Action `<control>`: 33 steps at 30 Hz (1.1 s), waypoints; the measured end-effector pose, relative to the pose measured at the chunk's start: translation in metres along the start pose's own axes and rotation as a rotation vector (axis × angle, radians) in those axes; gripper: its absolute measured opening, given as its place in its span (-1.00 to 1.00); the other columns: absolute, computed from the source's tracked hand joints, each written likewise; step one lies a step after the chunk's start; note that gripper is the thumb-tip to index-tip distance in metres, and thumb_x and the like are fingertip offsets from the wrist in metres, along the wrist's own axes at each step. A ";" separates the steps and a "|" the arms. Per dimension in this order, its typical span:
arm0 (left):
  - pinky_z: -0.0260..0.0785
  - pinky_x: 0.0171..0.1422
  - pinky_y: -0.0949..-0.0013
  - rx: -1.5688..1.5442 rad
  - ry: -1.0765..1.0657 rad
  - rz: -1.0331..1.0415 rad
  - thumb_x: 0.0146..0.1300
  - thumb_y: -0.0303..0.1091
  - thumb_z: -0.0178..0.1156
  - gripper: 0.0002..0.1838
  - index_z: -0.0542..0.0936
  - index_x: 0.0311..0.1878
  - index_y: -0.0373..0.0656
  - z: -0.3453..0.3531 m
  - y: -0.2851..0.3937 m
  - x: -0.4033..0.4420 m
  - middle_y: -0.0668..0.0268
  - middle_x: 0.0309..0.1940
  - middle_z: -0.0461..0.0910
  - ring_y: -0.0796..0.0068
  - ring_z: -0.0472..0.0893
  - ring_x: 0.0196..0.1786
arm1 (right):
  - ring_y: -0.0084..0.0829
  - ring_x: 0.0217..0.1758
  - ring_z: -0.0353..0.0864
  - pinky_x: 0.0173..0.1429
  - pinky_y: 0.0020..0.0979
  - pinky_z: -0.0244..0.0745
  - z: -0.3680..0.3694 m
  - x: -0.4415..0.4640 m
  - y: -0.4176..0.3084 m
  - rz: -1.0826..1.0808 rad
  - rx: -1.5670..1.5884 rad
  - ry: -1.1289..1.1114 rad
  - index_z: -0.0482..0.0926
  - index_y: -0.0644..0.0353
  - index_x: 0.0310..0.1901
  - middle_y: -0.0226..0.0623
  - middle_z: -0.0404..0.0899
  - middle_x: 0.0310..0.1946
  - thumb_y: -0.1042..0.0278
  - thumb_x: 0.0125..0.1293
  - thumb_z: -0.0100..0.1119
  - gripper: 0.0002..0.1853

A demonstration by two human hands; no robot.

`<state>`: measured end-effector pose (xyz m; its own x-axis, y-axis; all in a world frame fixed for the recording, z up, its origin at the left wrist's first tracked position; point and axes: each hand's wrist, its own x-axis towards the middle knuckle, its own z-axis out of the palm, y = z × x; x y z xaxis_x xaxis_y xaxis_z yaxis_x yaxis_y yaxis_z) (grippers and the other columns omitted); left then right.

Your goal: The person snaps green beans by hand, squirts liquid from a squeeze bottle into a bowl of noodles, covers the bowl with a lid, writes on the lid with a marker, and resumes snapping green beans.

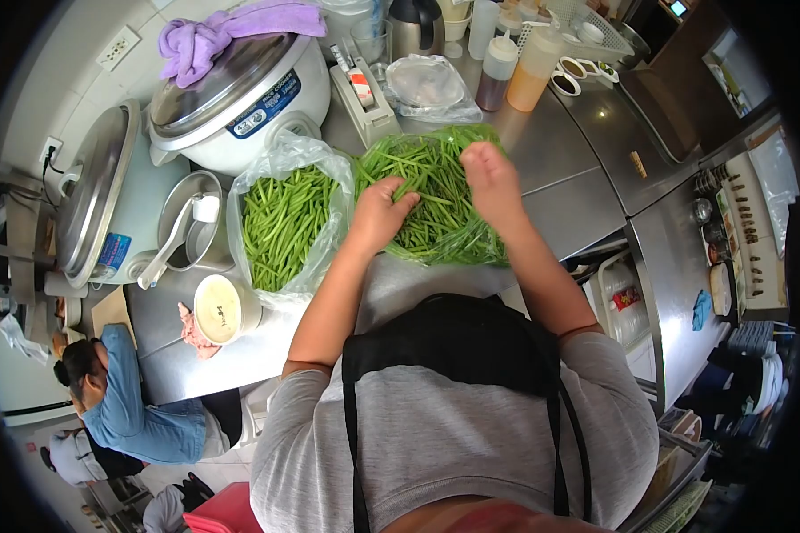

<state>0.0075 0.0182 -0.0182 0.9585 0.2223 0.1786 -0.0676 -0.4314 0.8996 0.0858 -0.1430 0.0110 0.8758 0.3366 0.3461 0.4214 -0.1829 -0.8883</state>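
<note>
A green plastic bag (484, 240) full of long green beans (431, 191) lies open in front of me. My left hand (382, 216) is at its left side, thumb and fingers closed on some beans. My right hand (492, 176) is raised over the bag's right side with its fingers curled together; what they hold, if anything, I cannot make out. Left of my left hand stands a clear plastic bag (336, 169) filled with shorter bean pieces (284, 226).
Two large rice cookers (240, 107) stand at the back left, one topped with a purple cloth (240, 27). Near them are a metal pot (191, 191) and a lidded tub (227, 309). Sauce bottles (535, 67) stand at the back. A person in blue (142, 409) is at the left.
</note>
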 end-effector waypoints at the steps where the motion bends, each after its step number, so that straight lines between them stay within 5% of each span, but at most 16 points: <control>1: 0.24 -0.48 0.48 -0.060 0.041 -0.022 0.06 -0.43 0.13 -0.92 0.49 -0.37 -0.21 0.001 -0.001 0.001 0.42 -0.64 0.39 0.59 0.38 -0.57 | -0.19 -0.42 0.44 -0.29 -0.33 0.35 -0.004 0.004 0.000 0.095 0.074 0.030 0.48 0.21 -0.38 -0.20 0.47 -0.51 0.39 0.12 -0.02 -0.89; 4: 0.07 -0.64 0.61 -0.520 0.061 -0.295 0.10 -0.44 0.10 -0.95 0.46 -0.35 -0.14 -0.003 0.003 0.002 0.53 -0.63 0.37 0.75 0.25 -0.70 | -0.21 -0.41 0.47 -0.28 -0.34 0.36 -0.008 0.004 0.006 0.000 -0.084 -0.162 0.49 0.23 -0.36 -0.19 0.49 -0.48 0.37 0.11 0.01 -0.86; 7: -0.09 -0.70 0.69 -0.685 0.090 -0.308 0.12 -0.45 0.08 -0.95 0.43 -0.34 -0.09 -0.003 0.007 0.003 0.56 -0.64 0.35 0.85 0.13 -0.75 | -0.23 -0.40 0.49 -0.29 -0.34 0.37 -0.001 -0.005 0.011 -0.226 -0.366 -0.256 0.51 0.23 -0.37 -0.19 0.50 -0.48 0.33 0.09 0.03 -0.84; 10: -0.08 -0.71 0.68 -0.743 0.090 -0.274 0.11 -0.45 0.08 -0.94 0.42 -0.33 -0.10 -0.001 0.020 0.001 0.57 -0.65 0.33 0.83 0.14 -0.75 | -0.23 -0.40 0.49 -0.30 -0.32 0.37 0.008 -0.014 0.000 -0.014 -0.232 -0.457 0.53 0.20 -0.38 -0.20 0.51 -0.48 0.29 0.07 0.05 -0.83; 14: 0.08 -0.55 0.69 -0.636 0.094 -0.188 0.10 -0.49 0.09 -0.94 0.44 -0.34 -0.13 0.000 0.020 -0.002 0.54 -0.57 0.39 0.81 0.26 -0.61 | -0.22 -0.45 0.47 -0.32 -0.33 0.36 0.016 -0.016 -0.001 0.024 -0.238 -0.428 0.47 0.25 -0.47 -0.19 0.48 -0.52 0.31 0.05 0.07 -0.83; 19: 0.22 -0.27 0.65 -0.436 0.076 -0.048 0.06 -0.53 0.11 -0.95 0.48 -0.38 -0.19 0.004 0.012 -0.008 0.45 -0.46 0.48 0.75 0.36 -0.36 | -0.49 -0.52 0.42 -0.38 -0.48 0.33 0.020 -0.012 0.015 0.134 0.197 -0.231 0.41 0.26 -0.52 -0.33 0.44 -0.60 0.37 0.13 0.00 -0.84; 22: 0.21 -0.35 0.63 -0.403 0.012 0.012 0.11 -0.49 0.09 -0.95 0.44 -0.34 -0.17 0.010 0.000 -0.007 0.47 -0.47 0.44 0.73 0.35 -0.45 | -0.63 -0.52 0.38 -0.40 -0.55 0.31 0.023 -0.011 0.007 0.206 0.541 -0.164 0.40 0.25 -0.53 -0.42 0.40 -0.63 0.36 0.17 -0.05 -0.81; 23: 0.22 -0.36 0.60 -0.506 0.059 -0.108 0.13 -0.46 0.07 -0.96 0.43 -0.35 -0.16 0.008 0.001 -0.007 0.44 -0.48 0.45 0.70 0.36 -0.46 | -0.67 -0.51 0.36 -0.40 -0.57 0.30 0.024 -0.011 0.002 0.219 0.637 -0.138 0.39 0.24 -0.53 -0.45 0.39 -0.64 0.35 0.19 -0.06 -0.80; 26: 0.24 -0.41 0.53 -0.775 0.201 -0.329 0.18 -0.38 0.00 -0.92 0.38 -0.38 -0.15 -0.007 0.001 -0.006 0.35 -0.51 0.45 0.59 0.40 -0.50 | -0.54 -0.48 0.44 -0.36 -0.49 0.35 0.014 -0.005 0.015 0.265 0.221 -0.382 0.44 0.23 -0.47 -0.39 0.45 -0.57 0.26 0.13 0.04 -0.80; 29: 0.25 -0.47 0.45 -0.962 0.333 -0.302 0.22 -0.33 -0.08 -0.86 0.33 -0.43 -0.14 -0.021 -0.014 0.000 0.26 -0.53 0.45 0.48 0.41 -0.53 | -0.35 -0.40 0.50 -0.32 -0.38 0.37 0.011 -0.016 0.005 -0.063 -0.702 -0.612 0.50 0.15 -0.39 -0.32 0.49 -0.44 0.18 0.05 0.11 -0.78; 33: 0.23 -0.51 0.46 -1.058 0.306 -0.377 0.22 -0.29 -0.08 -0.83 0.31 -0.45 -0.13 -0.022 -0.011 -0.005 0.33 -0.59 0.36 0.51 0.35 -0.57 | -0.26 -0.34 0.50 -0.29 -0.29 0.37 0.029 -0.035 0.016 -0.335 -0.635 -0.465 0.54 0.05 -0.43 -0.31 0.50 -0.38 0.19 -0.02 0.13 -0.84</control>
<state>-0.0028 0.0413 -0.0196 0.8699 0.4450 -0.2126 -0.1280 0.6201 0.7740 0.0545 -0.1308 -0.0244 0.5538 0.7850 0.2776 0.8147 -0.4420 -0.3754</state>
